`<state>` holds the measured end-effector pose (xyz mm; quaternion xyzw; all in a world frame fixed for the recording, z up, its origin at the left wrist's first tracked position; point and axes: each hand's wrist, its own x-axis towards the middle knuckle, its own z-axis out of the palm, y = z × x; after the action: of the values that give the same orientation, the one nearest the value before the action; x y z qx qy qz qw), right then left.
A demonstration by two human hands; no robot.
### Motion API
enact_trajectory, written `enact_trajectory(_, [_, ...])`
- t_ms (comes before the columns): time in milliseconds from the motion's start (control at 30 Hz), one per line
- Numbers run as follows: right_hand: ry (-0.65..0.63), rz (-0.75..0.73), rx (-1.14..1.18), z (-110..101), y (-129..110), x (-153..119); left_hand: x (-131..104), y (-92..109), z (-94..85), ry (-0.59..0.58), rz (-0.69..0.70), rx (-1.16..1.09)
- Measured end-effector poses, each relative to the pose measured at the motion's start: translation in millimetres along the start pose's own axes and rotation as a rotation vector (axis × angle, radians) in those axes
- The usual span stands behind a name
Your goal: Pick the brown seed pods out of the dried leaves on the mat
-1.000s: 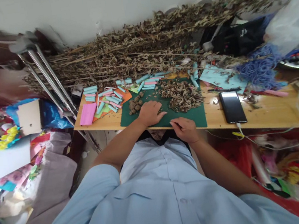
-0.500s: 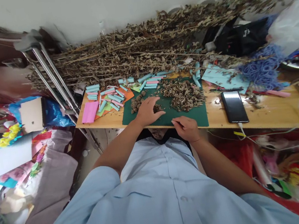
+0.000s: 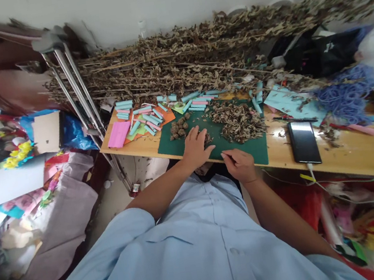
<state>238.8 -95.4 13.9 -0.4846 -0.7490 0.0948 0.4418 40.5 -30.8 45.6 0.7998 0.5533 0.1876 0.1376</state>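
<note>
A dark green cutting mat (image 3: 174, 146) lies at the front of the wooden table. My left hand (image 3: 196, 148) rests over it with its fingers spread, beside a few dried leaf scraps (image 3: 207, 138) that it partly hides. Just beyond it sits a cluster of small brown balls of dried leaf (image 3: 178, 127). My right hand (image 3: 240, 164) is at the mat's front edge, its fingers curled in and the thumb against them. Whatever it may hold is hidden. A loose heap of dried leaves (image 3: 241, 122) covers the mat's right half.
Long bundles of dried stalks (image 3: 167, 62) stretch along the wall. Blue and pink paper rolls (image 3: 150, 119) and a pink paper stack (image 3: 118, 134) lie left. To the right are a phone (image 3: 304, 142) on a cable and purple-blue string (image 3: 346, 91). Metal crutches (image 3: 74, 82) lean at the left.
The view has shifted slightly. My left hand has drawn a little toward the mat's front edge, so more of the leaf balls show. My right hand stays curled near the edge.
</note>
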Motion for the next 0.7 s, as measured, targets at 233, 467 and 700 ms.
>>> enact_trajectory(233, [-0.006,0.000,-0.002,-1.3,-1.2,0.6,6.5,5.8,1.3,-0.010,0.096,-0.008])
enact_trajectory(467, [-0.010,0.004,-0.015,-1.2,-0.7,-0.3,-9.6,4.3,-12.2,0.039,0.049,0.017])
enact_trajectory(700, [0.007,-0.013,-0.015,-0.2,-0.1,-0.5,-5.0,-4.3,-4.9,0.044,-0.011,0.000])
